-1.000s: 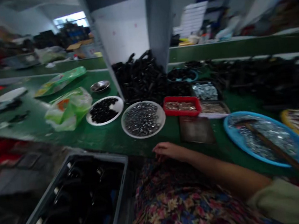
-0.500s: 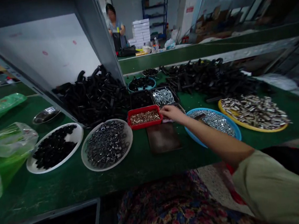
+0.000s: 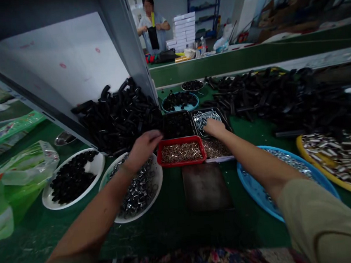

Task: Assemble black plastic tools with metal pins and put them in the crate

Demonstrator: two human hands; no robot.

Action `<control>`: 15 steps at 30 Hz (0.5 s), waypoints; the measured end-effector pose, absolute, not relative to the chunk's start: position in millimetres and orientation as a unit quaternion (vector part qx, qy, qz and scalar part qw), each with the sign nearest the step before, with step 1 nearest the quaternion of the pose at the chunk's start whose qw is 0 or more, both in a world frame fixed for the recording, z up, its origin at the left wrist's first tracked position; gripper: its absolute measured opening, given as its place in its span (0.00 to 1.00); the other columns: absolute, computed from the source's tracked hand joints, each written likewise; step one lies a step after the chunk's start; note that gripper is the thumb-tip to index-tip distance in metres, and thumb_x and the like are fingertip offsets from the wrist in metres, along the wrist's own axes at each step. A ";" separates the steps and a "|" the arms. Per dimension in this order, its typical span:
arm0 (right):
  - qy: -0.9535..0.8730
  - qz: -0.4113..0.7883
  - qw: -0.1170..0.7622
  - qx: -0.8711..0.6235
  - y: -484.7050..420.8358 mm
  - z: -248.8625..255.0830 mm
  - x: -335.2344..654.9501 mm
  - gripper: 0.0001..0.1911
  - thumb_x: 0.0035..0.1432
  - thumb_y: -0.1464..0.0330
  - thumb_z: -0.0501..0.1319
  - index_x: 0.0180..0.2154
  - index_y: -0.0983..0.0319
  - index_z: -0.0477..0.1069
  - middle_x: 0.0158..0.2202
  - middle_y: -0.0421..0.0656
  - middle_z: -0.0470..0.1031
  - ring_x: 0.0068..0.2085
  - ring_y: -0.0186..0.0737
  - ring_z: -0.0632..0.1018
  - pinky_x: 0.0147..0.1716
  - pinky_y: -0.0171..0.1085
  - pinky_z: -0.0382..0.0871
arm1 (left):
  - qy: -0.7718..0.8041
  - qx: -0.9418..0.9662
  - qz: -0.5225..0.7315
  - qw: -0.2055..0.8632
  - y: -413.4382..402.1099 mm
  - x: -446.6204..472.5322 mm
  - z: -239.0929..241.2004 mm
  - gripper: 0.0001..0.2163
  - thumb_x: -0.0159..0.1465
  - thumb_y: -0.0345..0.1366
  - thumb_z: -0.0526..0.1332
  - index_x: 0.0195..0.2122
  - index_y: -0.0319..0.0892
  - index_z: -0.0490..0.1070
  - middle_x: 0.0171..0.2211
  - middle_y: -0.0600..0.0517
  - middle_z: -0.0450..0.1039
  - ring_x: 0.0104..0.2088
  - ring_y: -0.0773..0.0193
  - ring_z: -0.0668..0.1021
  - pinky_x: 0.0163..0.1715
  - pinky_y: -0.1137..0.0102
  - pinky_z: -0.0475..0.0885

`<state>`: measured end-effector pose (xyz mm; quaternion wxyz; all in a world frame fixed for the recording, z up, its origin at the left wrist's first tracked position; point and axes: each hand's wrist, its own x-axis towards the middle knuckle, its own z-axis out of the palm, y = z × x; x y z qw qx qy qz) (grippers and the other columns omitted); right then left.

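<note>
My right hand (image 3: 215, 127) reaches into a black tray of silver screws (image 3: 203, 118), its fingers bent down and drawn together. What the fingertips hold, if anything, is hidden. Off the left end of the red tray (image 3: 159, 161) of small copper-coloured pins (image 3: 181, 152), my left hand (image 3: 147, 144) hovers with bunched, slightly blurred fingers. Whether something is between them I cannot make out. Below its wrist lies a white plate of metal ring clamps (image 3: 140, 197). A dark tray of small black parts (image 3: 178, 124) stands between the two hands, behind the red tray.
A dark flat plate (image 3: 206, 187) lies in front. At left are a plate of black parts (image 3: 72, 176) and a green plastic bag (image 3: 25, 187). Black curved pieces (image 3: 127, 115) are heaped beside a grey post. Right stand a blue basin (image 3: 316, 190) and a yellow basin (image 3: 304, 152). A person (image 3: 153, 28) works opposite.
My left hand has come into view, reaching forward beside the red tray. My right hand has moved from the red tray's right end to the screws behind. The view has shifted closer.
</note>
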<state>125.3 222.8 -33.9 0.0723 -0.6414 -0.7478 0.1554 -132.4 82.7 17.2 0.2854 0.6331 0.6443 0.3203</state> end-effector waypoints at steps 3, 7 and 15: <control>-0.763 0.128 0.110 -0.624 205.7 -17.8 141.2 0.17 0.57 0.68 0.57 0.48 0.67 0.70 0.45 0.57 0.77 0.46 0.52 0.77 0.43 0.42 0.68 | 0.660 0.710 0.208 0.128 151.3 -92.2 9.7 0.09 0.66 0.36 0.57 0.42 0.39 0.73 0.47 0.45 0.71 0.49 0.56 0.74 0.51 0.62 0.68; -0.759 0.134 0.303 -0.561 154.6 -1.0 167.4 0.09 0.56 0.67 0.58 0.38 0.62 0.72 0.34 0.47 0.77 0.35 0.44 0.77 0.36 0.39 0.67 | 0.676 0.711 0.157 0.115 211.8 -62.4 -9.9 0.04 0.60 0.28 0.60 0.34 0.37 0.73 0.43 0.43 0.72 0.44 0.54 0.76 0.46 0.63 0.68; -0.674 0.241 0.514 -0.474 59.4 -17.1 176.4 0.09 0.57 0.67 0.60 0.41 0.60 0.73 0.33 0.41 0.75 0.31 0.37 0.75 0.32 0.37 0.69 | 0.642 0.701 0.243 0.193 169.1 -38.5 -11.7 0.12 0.61 0.25 0.57 0.45 0.38 0.72 0.39 0.47 0.75 0.43 0.61 0.77 0.47 0.67 0.70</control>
